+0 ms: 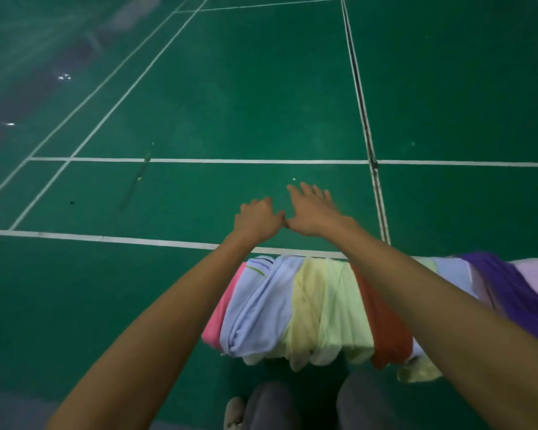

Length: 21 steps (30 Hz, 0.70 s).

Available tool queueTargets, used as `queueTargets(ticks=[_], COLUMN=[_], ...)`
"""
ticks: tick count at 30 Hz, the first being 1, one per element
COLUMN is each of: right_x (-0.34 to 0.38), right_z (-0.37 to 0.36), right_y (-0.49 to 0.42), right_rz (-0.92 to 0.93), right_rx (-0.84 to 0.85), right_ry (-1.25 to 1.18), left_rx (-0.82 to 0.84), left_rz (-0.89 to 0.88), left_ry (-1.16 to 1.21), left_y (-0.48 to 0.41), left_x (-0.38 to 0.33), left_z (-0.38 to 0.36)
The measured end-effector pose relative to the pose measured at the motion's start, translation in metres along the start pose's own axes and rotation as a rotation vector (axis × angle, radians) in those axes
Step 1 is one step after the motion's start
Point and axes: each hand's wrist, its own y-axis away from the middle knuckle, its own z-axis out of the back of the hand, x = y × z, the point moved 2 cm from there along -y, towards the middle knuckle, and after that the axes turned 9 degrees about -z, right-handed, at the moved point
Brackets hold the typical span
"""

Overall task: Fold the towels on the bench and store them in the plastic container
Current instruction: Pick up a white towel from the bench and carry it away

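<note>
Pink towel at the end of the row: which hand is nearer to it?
Left. The left hand hangs beyond the pink towel, slightly right of it; the right hand is farther right, beyond the yellow towels. Neither touches.

A green sports court floor (230, 103) fills most of the frame, crossed by white boundary lines (199, 161). A dark seam (359, 88) runs from the top right of centre down toward the lower right. At the bottom centre sit grey trouser knees (364, 401) and a pale shoe (235, 411).

Head view looks forward and down (single camera) over nearby towels (308, 308).
</note>
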Motion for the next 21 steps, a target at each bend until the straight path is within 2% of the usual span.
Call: queueTargets(ticks=[5, 10, 18, 21], right_x=[0.013, 0.022, 0.009, 0.001], right_z=[-0.108, -0.187, -0.225, -0.235], right_y=[-0.017, -0.021, 0.027, 0.058], right_rz=[0.026, 0.045, 0.078, 0.093], right_rx=[0.032, 0.062, -0.048, -0.049], right_ry=[-0.004, 0.031, 0.034, 0.039], left_rx=[0.003, -0.021, -0.150, -0.146], left_rz=[0.021, -0.009, -0.032, -0.023], left_ry=[0.007, -0.013, 0.035, 0.093], left_y=[0.004, 0.006, 0.057, 0.086], left_x=[0.065, 0.101, 0.104, 0.095], left_z=[-0.085, -0.151, -0.191, -0.208])
